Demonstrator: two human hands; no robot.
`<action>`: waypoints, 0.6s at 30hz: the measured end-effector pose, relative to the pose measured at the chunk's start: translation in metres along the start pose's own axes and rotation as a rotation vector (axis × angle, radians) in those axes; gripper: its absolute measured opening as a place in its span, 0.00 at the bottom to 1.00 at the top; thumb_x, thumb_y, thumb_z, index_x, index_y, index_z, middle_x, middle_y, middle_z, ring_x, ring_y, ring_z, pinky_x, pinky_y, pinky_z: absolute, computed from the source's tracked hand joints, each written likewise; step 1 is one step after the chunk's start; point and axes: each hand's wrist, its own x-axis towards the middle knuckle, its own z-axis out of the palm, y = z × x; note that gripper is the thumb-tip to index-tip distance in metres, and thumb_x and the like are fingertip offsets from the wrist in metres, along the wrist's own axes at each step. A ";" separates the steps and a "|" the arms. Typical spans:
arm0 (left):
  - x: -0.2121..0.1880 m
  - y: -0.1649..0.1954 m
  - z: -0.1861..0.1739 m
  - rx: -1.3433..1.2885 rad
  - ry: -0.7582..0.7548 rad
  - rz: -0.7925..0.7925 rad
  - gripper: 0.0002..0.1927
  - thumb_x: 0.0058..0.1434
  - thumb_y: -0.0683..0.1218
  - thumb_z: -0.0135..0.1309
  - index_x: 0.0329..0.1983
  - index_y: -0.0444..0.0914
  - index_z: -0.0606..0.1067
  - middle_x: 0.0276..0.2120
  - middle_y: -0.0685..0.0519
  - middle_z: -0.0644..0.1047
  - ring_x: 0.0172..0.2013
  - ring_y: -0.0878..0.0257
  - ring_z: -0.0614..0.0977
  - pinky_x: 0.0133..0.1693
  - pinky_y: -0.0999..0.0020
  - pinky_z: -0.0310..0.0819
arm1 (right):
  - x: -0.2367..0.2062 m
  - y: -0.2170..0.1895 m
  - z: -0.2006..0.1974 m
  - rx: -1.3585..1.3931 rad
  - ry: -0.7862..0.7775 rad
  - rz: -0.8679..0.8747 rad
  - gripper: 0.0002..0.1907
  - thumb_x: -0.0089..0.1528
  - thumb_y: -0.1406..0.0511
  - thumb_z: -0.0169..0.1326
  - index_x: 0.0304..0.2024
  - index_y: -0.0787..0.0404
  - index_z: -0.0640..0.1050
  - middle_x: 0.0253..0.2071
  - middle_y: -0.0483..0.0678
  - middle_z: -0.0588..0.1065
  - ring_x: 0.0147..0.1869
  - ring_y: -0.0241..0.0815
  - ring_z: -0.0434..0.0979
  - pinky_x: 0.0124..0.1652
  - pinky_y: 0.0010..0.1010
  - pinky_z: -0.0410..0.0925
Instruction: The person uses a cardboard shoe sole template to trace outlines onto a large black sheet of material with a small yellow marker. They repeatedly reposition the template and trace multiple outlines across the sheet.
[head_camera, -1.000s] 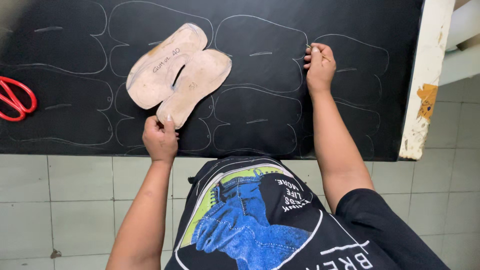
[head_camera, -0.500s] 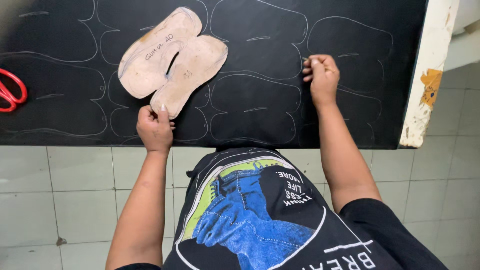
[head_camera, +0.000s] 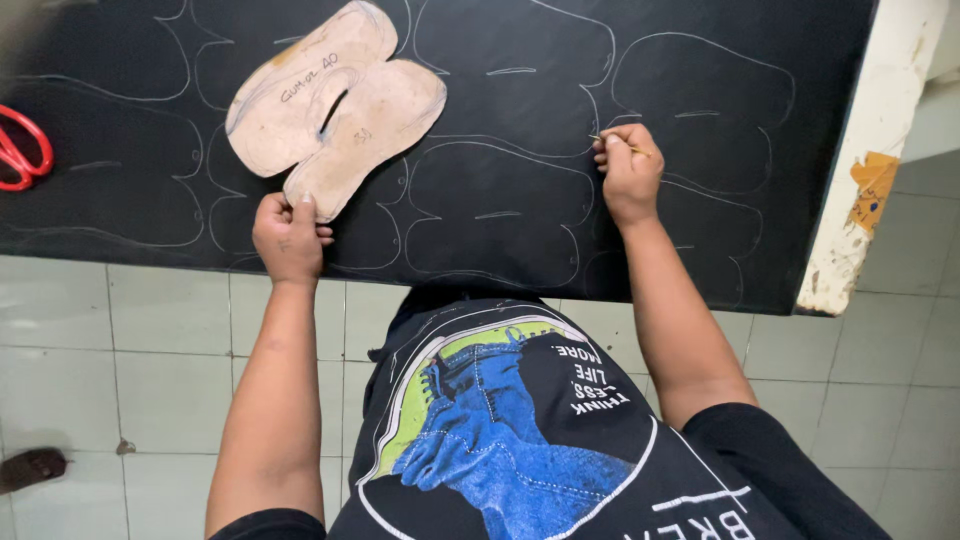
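Observation:
A black sheet (head_camera: 520, 90) covered in white traced outlines lies across the table. On it rests a tan cardboard pattern (head_camera: 330, 105) with two rounded lobes and a slit. My left hand (head_camera: 290, 235) pinches the pattern's lower tip at the near edge of the sheet. My right hand (head_camera: 628, 172) rests on the sheet to the right, fingers curled around a thin marking pencil (head_camera: 612, 143) whose tip sticks out to the left.
Red-handled scissors (head_camera: 20, 150) lie at the left edge on the black sheet. A worn white table post (head_camera: 870, 160) stands at the right. Pale floor tiles (head_camera: 120, 360) show below the table edge, with a dark sandal (head_camera: 30, 468) at lower left.
The view has shifted, so the sheet and pattern sit higher in the frame. My left hand keeps its hold on the pattern's tip; my right hand stays on the sheet with the pencil.

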 end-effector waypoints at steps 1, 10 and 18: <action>0.002 -0.002 -0.001 -0.013 -0.003 -0.006 0.09 0.69 0.44 0.54 0.42 0.32 0.72 0.29 0.49 0.79 0.22 0.67 0.80 0.22 0.72 0.76 | 0.001 0.001 0.000 0.037 -0.012 0.020 0.07 0.71 0.70 0.47 0.41 0.66 0.76 0.37 0.48 0.77 0.37 0.33 0.74 0.39 0.24 0.71; 0.008 -0.012 -0.010 -0.139 -0.065 -0.042 0.08 0.69 0.44 0.53 0.44 0.33 0.72 0.28 0.49 0.79 0.23 0.65 0.81 0.24 0.71 0.77 | 0.006 -0.037 0.082 0.238 -0.204 0.034 0.06 0.73 0.68 0.45 0.46 0.64 0.74 0.39 0.48 0.78 0.40 0.34 0.76 0.42 0.27 0.72; 0.023 -0.035 -0.125 -0.293 0.161 0.060 0.07 0.72 0.42 0.47 0.48 0.33 0.67 0.34 0.49 0.77 0.28 0.64 0.82 0.28 0.71 0.80 | 0.000 -0.053 0.242 0.280 -0.345 0.024 0.07 0.72 0.69 0.46 0.49 0.64 0.75 0.44 0.47 0.78 0.45 0.34 0.78 0.46 0.27 0.73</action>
